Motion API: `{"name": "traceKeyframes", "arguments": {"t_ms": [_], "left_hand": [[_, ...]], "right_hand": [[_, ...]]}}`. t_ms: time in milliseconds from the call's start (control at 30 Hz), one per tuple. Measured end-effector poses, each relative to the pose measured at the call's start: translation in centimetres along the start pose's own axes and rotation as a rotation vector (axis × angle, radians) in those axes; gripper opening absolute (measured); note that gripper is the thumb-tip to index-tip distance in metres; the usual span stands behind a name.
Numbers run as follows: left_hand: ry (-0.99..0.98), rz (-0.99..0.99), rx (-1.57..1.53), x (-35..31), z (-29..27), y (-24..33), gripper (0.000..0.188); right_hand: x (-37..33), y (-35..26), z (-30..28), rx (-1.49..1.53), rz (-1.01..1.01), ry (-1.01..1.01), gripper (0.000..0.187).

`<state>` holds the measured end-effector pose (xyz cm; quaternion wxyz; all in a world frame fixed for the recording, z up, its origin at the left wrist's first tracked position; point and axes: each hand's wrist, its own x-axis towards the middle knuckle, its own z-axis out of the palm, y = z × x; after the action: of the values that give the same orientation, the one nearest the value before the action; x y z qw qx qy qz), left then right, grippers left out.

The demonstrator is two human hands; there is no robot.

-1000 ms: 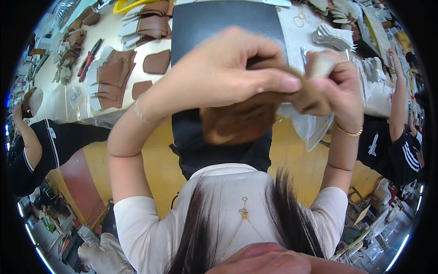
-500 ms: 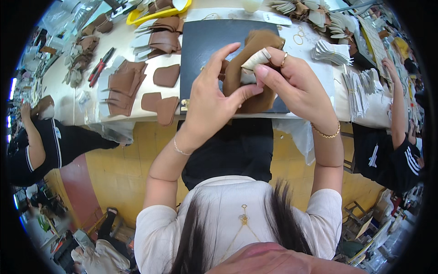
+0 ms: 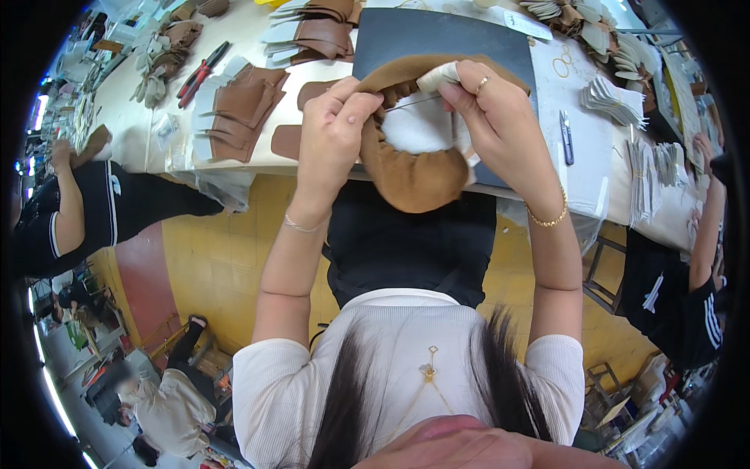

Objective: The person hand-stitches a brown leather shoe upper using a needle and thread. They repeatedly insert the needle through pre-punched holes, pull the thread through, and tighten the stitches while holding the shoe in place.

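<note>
A soft brown fabric piece point(image 3: 418, 184) with a gathered inner edge is held up as a ring in front of me, and white shows through its opening. My left hand point(image 3: 336, 129) is closed, pinching the gathered edge on the left side. On the opposite side my right hand point(image 3: 496, 117) grips the ring with thumb and fingers bent. A pale wrap point(image 3: 439, 76) covers the tip of its index finger. A thin dark line point(image 3: 410, 103) spans the opening between my hands; whether it is thread or a needle I cannot tell.
A dark board point(image 3: 437, 35) lies beneath the work. Brown leather pieces point(image 3: 246, 102) are stacked at left, near red-handled pliers point(image 3: 201, 76). A blue-grey cutter point(image 3: 566, 137) and bundled pale strips point(image 3: 644, 176) lie at right. People sit on both sides.
The brown piece has been opened into a ring and tilted so its gathered edge shows. My left hand has closed on that edge, and my hands have moved apart. The view has shifted.
</note>
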<state>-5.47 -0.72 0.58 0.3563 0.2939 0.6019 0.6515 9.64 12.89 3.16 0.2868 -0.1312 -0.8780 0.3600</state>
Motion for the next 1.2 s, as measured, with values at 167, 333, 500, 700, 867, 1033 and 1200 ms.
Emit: {"name": "traceKeyframes", "arguments": {"t_ms": [167,333,500,700,867,1033,1200], "left_hand": [[-0.215,-0.384,0.118,-0.7,-4.6,2.1,0.026],[-0.155,-0.627,-0.11,-2.1,-6.0,0.7,0.029],[-0.083,-0.472,-0.237,-2.8,-4.2,-1.8,0.035],[-0.024,-0.224,-0.546,-2.5,0.4,-1.0,0.029],[-0.008,-0.119,-0.712,-1.6,3.5,-0.6,0.028],[-0.016,-0.065,-0.569,-1.7,4.0,0.3,0.028],[-0.111,-0.083,-0.045,-2.6,2.2,3.4,0.03]], "right_hand": [[1.0,1.0,3.3,0.01,-0.077,-0.083,0.012],[1.0,1.2,7.0,0.076,-0.156,-0.133,0.011],[0.4,0.4,5.4,0.014,-0.126,-0.115,0.012],[-2.6,-5.0,-0.9,-0.134,-0.116,0.232,0.018],[-6.7,-7.6,-0.4,0.307,0.201,0.311,0.02],[-6.7,-6.9,-0.6,0.338,0.289,0.398,0.021],[-2.6,-6.2,-5.2,-0.178,-0.159,0.35,0.019]]}}
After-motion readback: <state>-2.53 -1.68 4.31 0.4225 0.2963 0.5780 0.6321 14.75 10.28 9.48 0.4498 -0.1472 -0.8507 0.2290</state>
